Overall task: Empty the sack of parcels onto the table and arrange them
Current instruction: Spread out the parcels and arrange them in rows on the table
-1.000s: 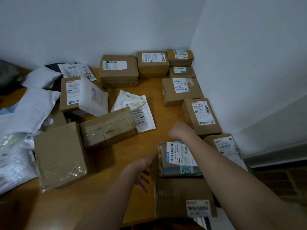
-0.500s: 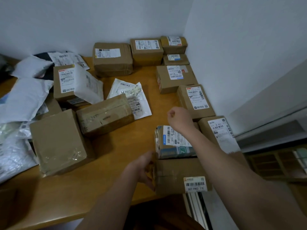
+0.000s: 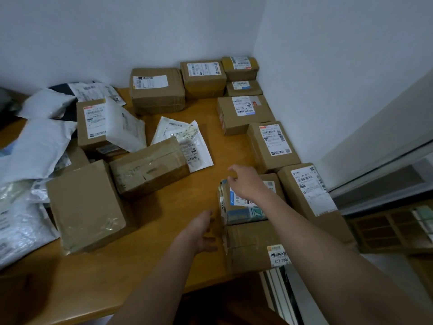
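Arranging step: right hand (image 3: 246,182) rests loosely open on the blue-labelled parcel (image 3: 243,207); left hand (image 3: 202,231) open, empty. Next: align it in the right-hand row.

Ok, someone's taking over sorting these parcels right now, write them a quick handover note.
Left hand: open, beside the near box at the table's front edge, holding nothing.
Right hand: open, fingers relaxed above the blue-label box; contact unclear.
Done: boxes stand in a row along the back wall, starting at the big box, and down the right wall, labels up.
Left: the unsorted pile on the left, with two plain boxes, a labelled box, white mailers and flat bags. The sack is not in view.
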The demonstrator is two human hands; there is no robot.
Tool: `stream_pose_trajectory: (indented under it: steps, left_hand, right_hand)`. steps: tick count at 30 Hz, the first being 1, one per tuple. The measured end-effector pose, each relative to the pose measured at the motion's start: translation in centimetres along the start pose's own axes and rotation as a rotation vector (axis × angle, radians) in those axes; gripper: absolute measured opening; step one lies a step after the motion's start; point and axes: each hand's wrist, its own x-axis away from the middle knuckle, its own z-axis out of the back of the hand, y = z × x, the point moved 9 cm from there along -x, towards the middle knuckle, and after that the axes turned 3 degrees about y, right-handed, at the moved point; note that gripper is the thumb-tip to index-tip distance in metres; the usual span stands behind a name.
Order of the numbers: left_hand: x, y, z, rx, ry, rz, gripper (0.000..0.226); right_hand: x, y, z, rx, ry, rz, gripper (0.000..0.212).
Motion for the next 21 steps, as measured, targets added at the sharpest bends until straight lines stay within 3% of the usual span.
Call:
stream_pose_trajectory:
  steps: [3,6,8,15,18,21]
  left_hand:
    - [0.2,1.2,1.1,0.002,0.037,-0.048,0.044]
    - [1.0,3.5,3.1,0.041,0.109,-0.115,0.037]
    - [1.3,5.4,5.0,0.085,0.168,-0.173,0.035]
    - [2.1,9.6,10.1,0.151,0.277,-0.279,0.030]
    - [2.4,11.0,11.7,0.169,0.319,-0.304,0.036]
    - [2.3,13.5,13.9,0.180,0.367,-0.383,0.036]
  right_hand:
    - [-0.4,0.8,-1.1,0.132,-0.101,-0.082,0.041]
    - [-1.7,-0.5,-0.1,0.178,-0.013,-0.071,0.037]
    - [-3.2,-2.2,0.0,0.132,0.017,-0.021,0.036]
    - [-5.8,-7.6,-4.0,0.008,-0.170,0.109,0.040]
    - [-6.7,-9.9,-5.0,-0.063,-0.135,0.153,0.040]
    - [-8.2,-10.6,-5.1,-0.213,-0.068,0.053,0.038]
